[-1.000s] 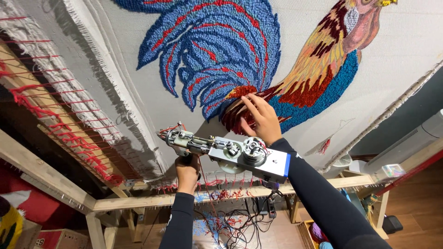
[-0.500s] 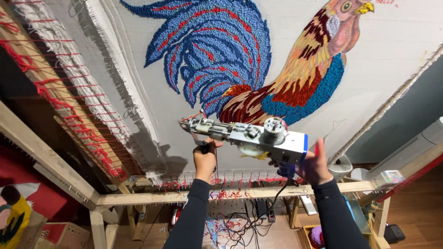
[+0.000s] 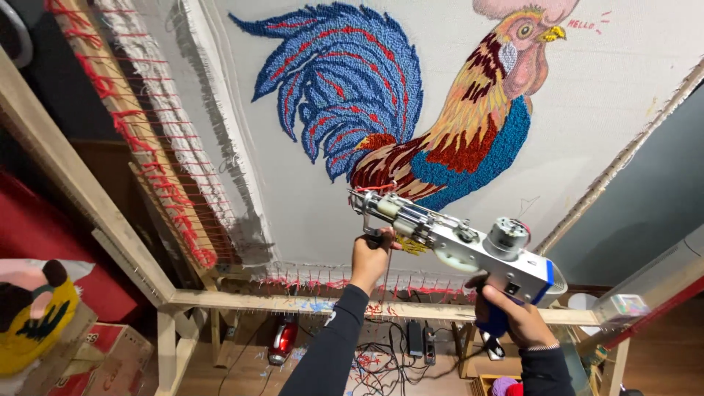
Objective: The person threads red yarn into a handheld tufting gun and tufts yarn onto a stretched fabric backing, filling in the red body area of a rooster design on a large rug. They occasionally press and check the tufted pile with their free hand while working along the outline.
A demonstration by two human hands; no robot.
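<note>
— Left hand (image 3: pixel 372 258) was wrapped shut around the front handle of the white-and-grey electric tufting gun with a blue rear end (image 3: pixel 458 242), wasn't it?

— Yes. Your right hand (image 3: pixel 515 320) was clenched on the blue rear grip under the motor, so you held the gun with both fists, its needle end just short of the stretched white backing cloth (image 3: pixel 616 110), right below the red and blue breast of the tufted rooster picture (image 3: pixel 411 110).

— How should I have handled that?

— My judgement: you needed the needle square to the cloth and pressed in firmly before pulling the trigger, with the red yarn running free.

— Any boxes or signs?

— You had a red-and-brown cardboard box with white print (image 3: pixel 81 359) at the lower left, beneath a round yellow, pink and black tufted piece (image 3: pixel 33 315). Small red handwriting sat on the cloth beside the rooster's beak. Under the pale wooden frame rail (image 3: pixel 293 302) lay black power strips and cables (image 3: pixel 411 345).
</note>
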